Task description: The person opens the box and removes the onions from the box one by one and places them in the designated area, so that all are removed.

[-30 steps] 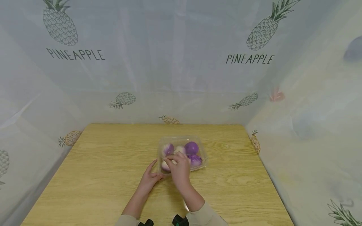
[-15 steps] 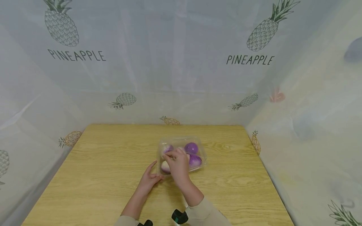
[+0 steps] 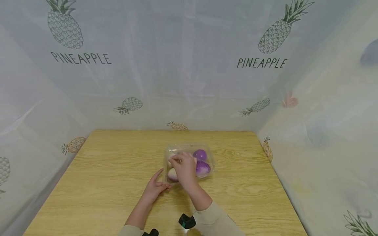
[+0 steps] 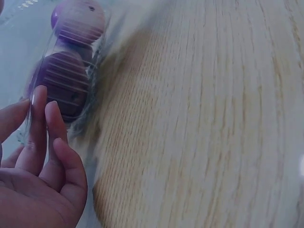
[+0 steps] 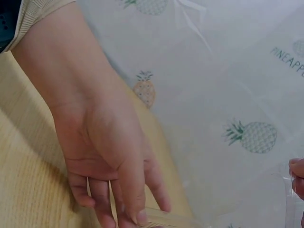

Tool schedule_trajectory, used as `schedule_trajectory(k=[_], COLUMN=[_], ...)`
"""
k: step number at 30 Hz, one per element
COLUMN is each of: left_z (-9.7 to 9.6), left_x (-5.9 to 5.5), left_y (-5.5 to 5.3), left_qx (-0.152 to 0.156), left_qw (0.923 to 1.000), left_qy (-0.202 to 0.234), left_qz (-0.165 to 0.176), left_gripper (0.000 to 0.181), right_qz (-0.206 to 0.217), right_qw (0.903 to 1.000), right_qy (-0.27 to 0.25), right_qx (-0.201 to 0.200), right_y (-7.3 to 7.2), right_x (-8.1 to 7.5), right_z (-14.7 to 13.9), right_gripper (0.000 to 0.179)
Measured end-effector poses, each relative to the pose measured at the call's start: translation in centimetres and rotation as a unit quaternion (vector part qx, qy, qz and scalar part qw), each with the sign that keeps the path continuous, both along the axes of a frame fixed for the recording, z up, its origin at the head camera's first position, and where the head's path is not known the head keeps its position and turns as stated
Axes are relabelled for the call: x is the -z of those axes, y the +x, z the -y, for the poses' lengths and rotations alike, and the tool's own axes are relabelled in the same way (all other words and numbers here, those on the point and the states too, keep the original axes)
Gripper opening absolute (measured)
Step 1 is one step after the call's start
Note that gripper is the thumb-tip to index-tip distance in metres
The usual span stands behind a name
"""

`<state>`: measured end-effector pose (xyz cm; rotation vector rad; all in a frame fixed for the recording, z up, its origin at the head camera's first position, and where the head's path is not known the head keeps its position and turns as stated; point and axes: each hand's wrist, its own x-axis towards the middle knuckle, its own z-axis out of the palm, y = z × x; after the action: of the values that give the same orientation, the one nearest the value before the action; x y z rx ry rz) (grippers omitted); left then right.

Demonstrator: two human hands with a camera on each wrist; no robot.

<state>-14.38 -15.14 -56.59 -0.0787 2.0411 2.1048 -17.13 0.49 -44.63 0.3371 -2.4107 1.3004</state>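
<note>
Toward the back centre of the table stands a clear plastic container [image 3: 189, 146] with several round purple and cream-white pieces inside. One plain purple ball [image 3: 199, 154] sits at its back right, and a purple-and-white piece [image 3: 202, 167] shows through ribbed plastic at the front right. My left hand [image 3: 153, 190] rests at the container's front left corner, index finger and thumb spread. Over the left half, my right hand [image 3: 186, 168] pinches a clear plastic edge, its fingertips also visible in the right wrist view. That hand hides some pieces. In the left wrist view, fingers [image 4: 40, 102] touch the clear plastic.
The wooden table [image 3: 118, 157] spreads on all sides of the container. A pale curtain [image 3: 186, 72] printed with pineapples hangs behind it and along both sides. A dark wrist device [image 3: 187, 221] is on the right forearm.
My right hand has slid a little left and away from me over the container, now covering more of the back left piece. The left hand and container have hardly moved.
</note>
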Motion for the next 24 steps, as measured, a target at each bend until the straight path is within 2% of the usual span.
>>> schedule_trajectory(k=[4,7,14,19,24], left_z=[-0.1,-0.3,-0.1,0.1,0.0], left_x=[-0.3,-0.7,-0.9,-1.0,-1.3], left_y=[0.0,0.1,0.3,0.3,0.5], left_qx=[-0.003,0.000,0.023,0.026,0.027], left_qw=[1.0000,1.0000,0.9995,0.9990,0.9988], left_qy=[-0.006,-0.007,-0.021,-0.032,-0.037], left_qz=[0.003,-0.001,-0.009,-0.016,-0.020], left_gripper=[0.076,0.077,0.065,0.058,0.057], right_qz=[-0.046,-0.066,-0.033,-0.006,-0.007], right_qw=[0.9983,0.9963,0.9964,0.9935,0.9891], right_qy=[0.029,0.048,0.079,0.112,0.145], right_qx=[0.019,0.027,0.000,-0.017,-0.024], right_y=[-0.4,-1.1,-2.5,-3.4,-4.3], right_x=[-0.8,-1.8,-3.4,-4.7,-5.4], right_z=[0.2,0.1,-0.6,-1.0,-1.3], right_gripper=[0.006,0.007,0.006,0.008,0.011])
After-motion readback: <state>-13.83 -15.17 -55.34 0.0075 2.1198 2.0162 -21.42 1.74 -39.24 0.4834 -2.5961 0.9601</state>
